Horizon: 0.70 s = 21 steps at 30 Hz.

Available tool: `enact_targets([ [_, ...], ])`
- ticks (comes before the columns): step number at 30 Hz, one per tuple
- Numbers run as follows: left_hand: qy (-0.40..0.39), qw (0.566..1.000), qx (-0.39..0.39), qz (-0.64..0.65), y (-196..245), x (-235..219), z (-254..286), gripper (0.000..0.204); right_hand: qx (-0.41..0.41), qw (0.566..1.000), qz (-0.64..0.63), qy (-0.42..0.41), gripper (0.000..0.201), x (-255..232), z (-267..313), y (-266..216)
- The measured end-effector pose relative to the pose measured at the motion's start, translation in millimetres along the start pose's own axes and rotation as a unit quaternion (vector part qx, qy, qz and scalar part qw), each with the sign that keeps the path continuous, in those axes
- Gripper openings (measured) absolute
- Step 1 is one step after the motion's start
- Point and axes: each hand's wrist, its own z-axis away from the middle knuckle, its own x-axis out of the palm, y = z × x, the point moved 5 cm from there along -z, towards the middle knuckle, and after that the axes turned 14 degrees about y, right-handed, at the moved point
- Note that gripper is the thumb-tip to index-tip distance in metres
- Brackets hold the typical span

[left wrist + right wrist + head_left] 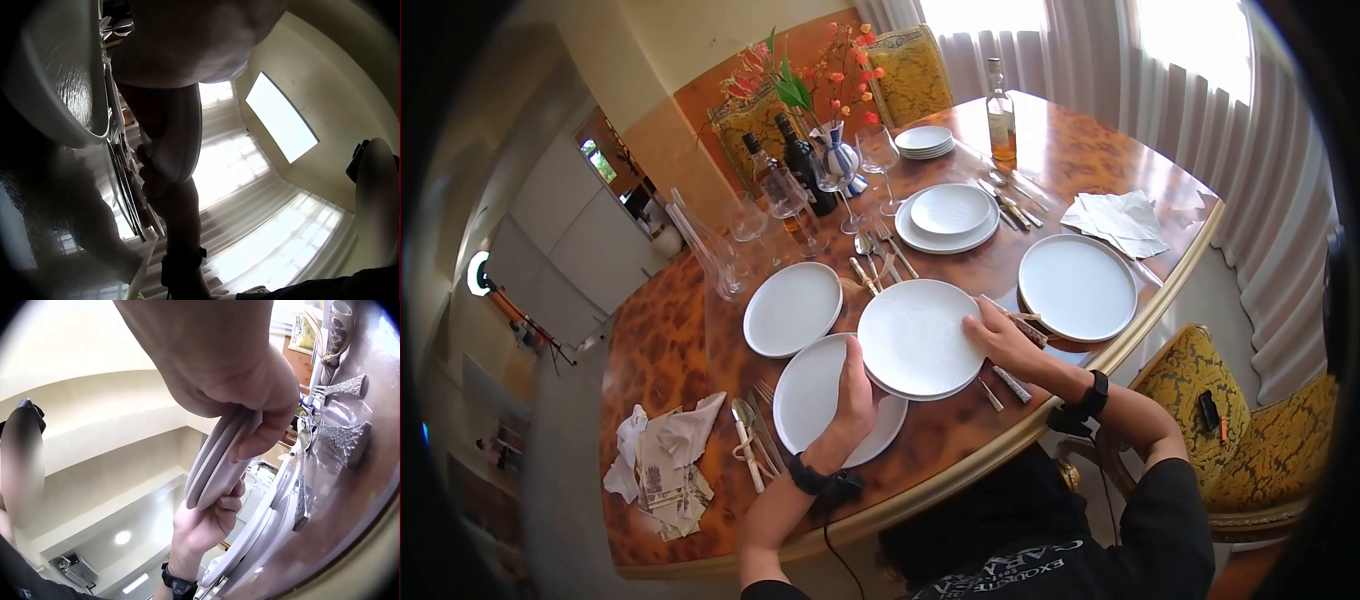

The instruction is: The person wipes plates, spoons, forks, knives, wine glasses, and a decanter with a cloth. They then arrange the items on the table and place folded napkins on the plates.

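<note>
Both hands grip a small stack of white round plates (922,338), held above the table near its front edge. My left hand (855,400) is at the stack's left edge, my right hand (1003,338) at its right edge with the thumb on top. The right wrist view shows the stacked plates (219,459) edge-on, the left hand (209,525) with curled fingers and the right hand (265,409) gripping across the rim. In the left wrist view the plates (182,140) are partly covered by the near hand. Beneath the stack lies a larger plate (800,405).
More plates lie at left (793,310), right (1078,287) and behind (947,240). Cutlery (752,445) lies between them. Wine glasses (878,150), dark bottles (800,165), a flower vase (836,155) and an amber bottle (1001,120) stand farther back. Napkins lie left (675,450) and right (1115,222).
</note>
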Motion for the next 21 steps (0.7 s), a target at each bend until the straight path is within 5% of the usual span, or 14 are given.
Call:
enact_targets([
  [7,0.016,0.998,0.025,-0.053,15,-17,-15,0.052,-0.008,0.999,0.017,-0.028,0.049,17,-20,-20],
  [9,-0.022,1.000,0.007,-0.016,22,-20,-19,0.054,0.153,0.976,-0.011,-0.153,0.054,17,-30,-35],
  [10,-0.003,1.000,0.006,-0.003,20,-26,-24,0.055,0.148,0.977,-0.001,-0.154,0.058,16,-49,-29],
  [13,0.012,0.999,0.023,0.038,24,-36,-34,0.053,0.001,0.974,0.228,-0.014,0.061,-19,-130,-17],
  [15,0.027,0.998,0.035,0.052,26,-39,-37,0.053,-0.209,0.876,0.420,0.110,0.050,-56,-212,38],
  [16,0.042,0.997,0.041,0.058,28,-41,-39,0.053,-0.058,0.926,0.363,0.086,0.047,-65,-214,25],
  [17,0.042,0.996,0.047,0.066,29,-42,-40,0.053,-0.006,0.934,0.343,0.103,0.044,-74,-230,39],
  [21,0.079,0.993,0.038,0.073,28,-51,-46,0.053,0.051,0.927,0.364,0.078,0.042,-70,-249,33],
])
